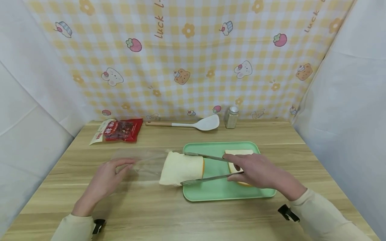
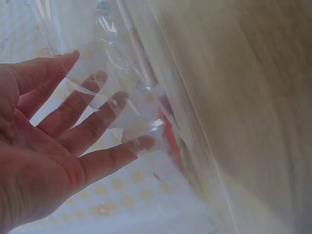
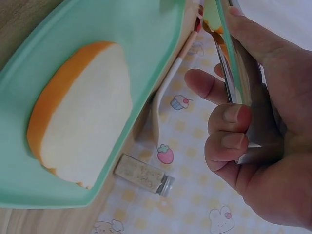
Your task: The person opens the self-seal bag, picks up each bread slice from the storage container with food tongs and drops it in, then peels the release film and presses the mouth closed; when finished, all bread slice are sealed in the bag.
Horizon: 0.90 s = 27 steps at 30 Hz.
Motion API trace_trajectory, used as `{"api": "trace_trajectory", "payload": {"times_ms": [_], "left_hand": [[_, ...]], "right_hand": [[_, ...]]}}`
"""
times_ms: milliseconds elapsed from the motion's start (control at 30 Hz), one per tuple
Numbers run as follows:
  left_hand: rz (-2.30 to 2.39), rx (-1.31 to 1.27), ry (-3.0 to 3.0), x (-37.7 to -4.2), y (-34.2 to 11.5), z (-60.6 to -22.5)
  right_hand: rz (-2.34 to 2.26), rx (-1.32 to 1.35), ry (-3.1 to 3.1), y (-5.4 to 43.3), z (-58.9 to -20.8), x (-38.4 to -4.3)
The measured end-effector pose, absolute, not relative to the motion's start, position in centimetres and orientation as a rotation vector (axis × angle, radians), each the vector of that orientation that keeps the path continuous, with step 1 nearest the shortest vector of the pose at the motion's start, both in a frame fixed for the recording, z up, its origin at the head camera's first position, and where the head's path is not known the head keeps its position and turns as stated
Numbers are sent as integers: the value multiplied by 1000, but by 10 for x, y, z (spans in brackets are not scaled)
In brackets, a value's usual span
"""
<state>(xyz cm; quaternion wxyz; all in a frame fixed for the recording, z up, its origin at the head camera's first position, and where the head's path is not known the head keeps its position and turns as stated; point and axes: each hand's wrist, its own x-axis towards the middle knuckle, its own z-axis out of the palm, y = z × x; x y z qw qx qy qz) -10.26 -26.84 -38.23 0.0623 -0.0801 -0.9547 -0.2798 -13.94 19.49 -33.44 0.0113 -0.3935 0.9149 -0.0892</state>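
Observation:
My left hand [image 1: 105,179] pinches the edge of a clear plastic bag [image 1: 147,165] between thumb and index finger; in the left wrist view the other fingers spread behind the film. My right hand [image 1: 256,169] grips metal tongs [image 1: 211,178], whose two arms lie along opposite edges of a white bread slice [image 1: 182,169]. That slice overlaps the bag's mouth on its left and the left rim of a green tray [image 1: 217,195] on its right. Another bread slice [image 3: 90,112] with an orange-brown crust lies on the tray, partly hidden by my right hand in the head view.
At the back left lies a red and cream food packet [image 1: 123,130]. A white spatula [image 1: 208,123] with a wooden handle lies along the back edge, beside a small glass shaker [image 1: 231,118]. A checked cloth [image 1: 193,67] hangs behind the table.

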Motion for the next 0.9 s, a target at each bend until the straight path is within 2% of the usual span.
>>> {"api": "trace_trajectory", "payload": {"times_ms": [367, 900], "left_hand": [[-839, -259, -2846, -101, -265, -382], [-870, -286, -2847, -102, -258, -382]], "right_hand": [[-250, -1151, 2819, 196, -324, -140], [-281, -1212, 2811, 185, -328, -145]]}}
